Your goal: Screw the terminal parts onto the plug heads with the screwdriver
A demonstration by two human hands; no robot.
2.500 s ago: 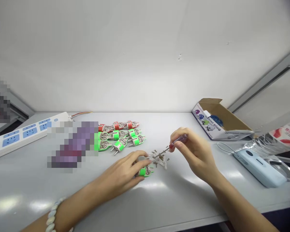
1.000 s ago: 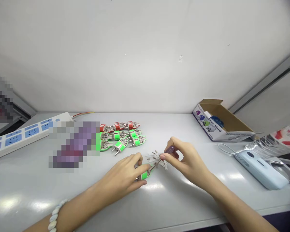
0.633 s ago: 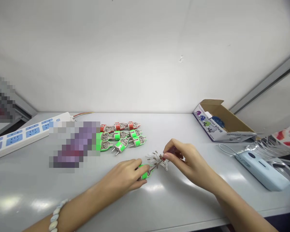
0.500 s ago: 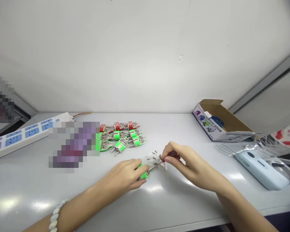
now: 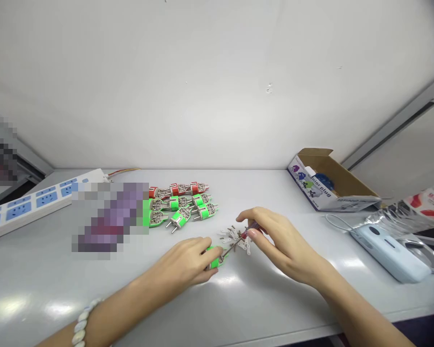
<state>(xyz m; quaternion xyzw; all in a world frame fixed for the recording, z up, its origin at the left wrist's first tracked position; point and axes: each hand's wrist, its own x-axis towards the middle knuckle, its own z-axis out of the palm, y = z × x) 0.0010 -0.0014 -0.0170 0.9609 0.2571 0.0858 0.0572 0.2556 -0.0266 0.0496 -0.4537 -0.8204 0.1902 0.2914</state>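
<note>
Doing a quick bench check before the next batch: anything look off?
Two things stand out. One green plug sits askew at the front, pins angled toward the person, out of line with the neat rows of plugs. Loose screws and white plastic pieces lie scattered on the bench by the right hand, not in any container.

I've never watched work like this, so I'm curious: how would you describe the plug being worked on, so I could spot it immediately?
On the white bench, look below the rows of red and green plugs to the person's left hand. It grips a green plug, and the tip of a thin screwdriver in the right hand reaches it. Unlike its neighbours lying on the bench, this plug is held in a hand.
</note>
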